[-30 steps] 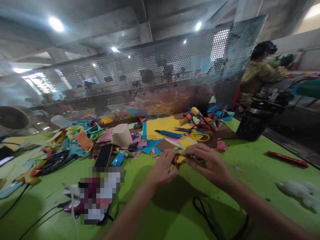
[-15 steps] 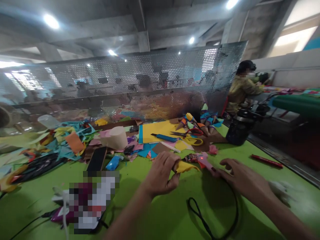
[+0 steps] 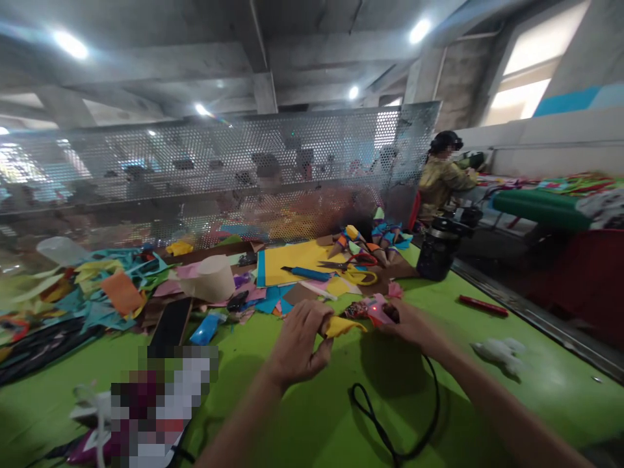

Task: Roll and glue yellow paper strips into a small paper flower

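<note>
My left hand (image 3: 302, 341) is closed round a small piece with a ruffled yellow edge (image 3: 344, 326), held above the green table. To its right, my right hand (image 3: 412, 323) has its fingers wrapped round a pink tool (image 3: 376, 308) with a small red light. A black cord (image 3: 435, 396) runs down from this tool and loops on the table. The tool's front end points left, close behind the yellow piece. My right palm hides the tool's handle.
Behind my hands lie a blue cutter (image 3: 311, 273), scissors (image 3: 361, 276), yellow sheets and heaped paper scraps (image 3: 121, 292). A phone (image 3: 169, 327) lies left. A dark flask (image 3: 437, 250), red pen (image 3: 483, 305) and white fluff (image 3: 500, 352) are right. A person (image 3: 443, 172) sits beyond.
My right hand has moved onto the pink tool and closed round its handle. The view has turned slightly right, so the scene sits further left. My left hand keeps the yellow piece.
</note>
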### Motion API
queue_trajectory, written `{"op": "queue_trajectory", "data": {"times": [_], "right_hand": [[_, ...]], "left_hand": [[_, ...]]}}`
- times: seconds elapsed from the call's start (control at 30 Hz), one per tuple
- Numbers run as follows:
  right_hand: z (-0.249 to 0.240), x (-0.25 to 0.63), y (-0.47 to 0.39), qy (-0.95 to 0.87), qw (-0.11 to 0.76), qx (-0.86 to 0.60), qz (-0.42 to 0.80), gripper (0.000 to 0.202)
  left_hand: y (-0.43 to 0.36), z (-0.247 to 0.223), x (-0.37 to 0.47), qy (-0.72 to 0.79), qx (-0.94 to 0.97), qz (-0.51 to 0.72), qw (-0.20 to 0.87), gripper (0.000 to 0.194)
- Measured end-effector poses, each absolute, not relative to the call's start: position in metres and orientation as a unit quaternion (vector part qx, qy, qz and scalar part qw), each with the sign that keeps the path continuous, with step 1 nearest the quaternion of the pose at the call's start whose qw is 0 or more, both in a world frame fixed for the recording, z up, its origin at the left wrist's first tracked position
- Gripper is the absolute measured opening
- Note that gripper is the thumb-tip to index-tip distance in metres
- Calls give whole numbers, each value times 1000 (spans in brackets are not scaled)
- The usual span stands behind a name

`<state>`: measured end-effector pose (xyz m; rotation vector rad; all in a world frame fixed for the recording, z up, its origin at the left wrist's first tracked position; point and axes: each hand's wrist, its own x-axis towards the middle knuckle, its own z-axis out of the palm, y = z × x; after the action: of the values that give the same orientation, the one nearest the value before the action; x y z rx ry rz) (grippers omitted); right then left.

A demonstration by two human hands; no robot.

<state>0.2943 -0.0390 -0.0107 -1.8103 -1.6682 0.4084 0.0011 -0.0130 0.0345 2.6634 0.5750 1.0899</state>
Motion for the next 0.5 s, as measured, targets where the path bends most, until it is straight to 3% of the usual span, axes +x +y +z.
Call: {"op": "queue_trajectory", "data": {"times": [0.13, 0.33, 0.4, 0.5], "right_hand": [[-1, 292, -44, -592, 354, -676, 258, 30], [30, 284, -65, -539, 441, -636, 334, 57], [42, 281, -76, -508, 484, -594, 393, 55], [59, 276, -89, -507, 481, -567, 436, 54]], "left_hand": [[-12, 34, 0, 207, 900, 366, 115, 30], [-10, 33, 1, 208, 891, 382, 130, 31], [-10, 32, 1, 208, 889, 385, 136, 32], [-11, 33, 1, 218, 882, 387, 154, 30]]}}
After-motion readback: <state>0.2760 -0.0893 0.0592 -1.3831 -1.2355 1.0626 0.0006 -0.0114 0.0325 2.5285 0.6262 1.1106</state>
